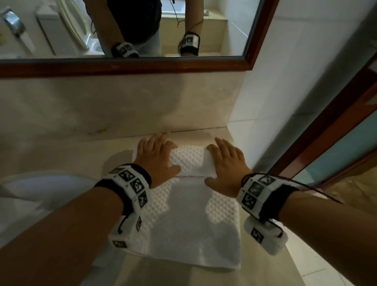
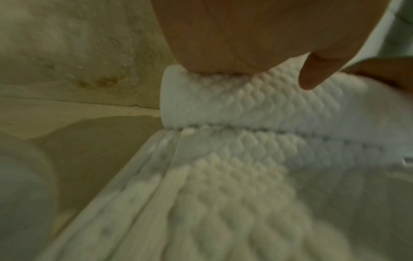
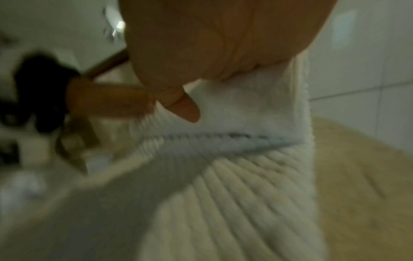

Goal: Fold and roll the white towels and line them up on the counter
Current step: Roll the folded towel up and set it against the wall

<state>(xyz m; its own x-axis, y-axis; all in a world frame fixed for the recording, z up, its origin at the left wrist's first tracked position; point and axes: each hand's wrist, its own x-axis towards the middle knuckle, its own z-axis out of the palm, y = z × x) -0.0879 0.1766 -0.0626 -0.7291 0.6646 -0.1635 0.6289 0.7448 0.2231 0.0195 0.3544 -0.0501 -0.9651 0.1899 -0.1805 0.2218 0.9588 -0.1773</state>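
Observation:
A white waffle-textured towel [image 1: 187, 226] lies flat on the beige counter [image 1: 212, 281], its far end turned over into a thick roll [image 1: 189, 162] near the back wall. My left hand [image 1: 156, 159] lies flat on the roll's left part, fingers straight and spread toward the wall. My right hand [image 1: 226, 162] lies flat on the roll's right end. In the left wrist view the palm [image 2: 257, 35] presses the roll [image 2: 245, 104] down, and the flat part of the towel [image 2: 223, 203] runs toward the camera. The right wrist view shows the palm [image 3: 212, 38] on the roll [image 3: 245, 109].
A white basin [image 1: 33, 194] sits in the counter at the left. A wood-framed mirror [image 1: 135, 67] hangs above the marble backsplash. White tiled wall [image 1: 289, 83] bounds the counter on the right, with a brown door frame [image 1: 335, 135] beyond.

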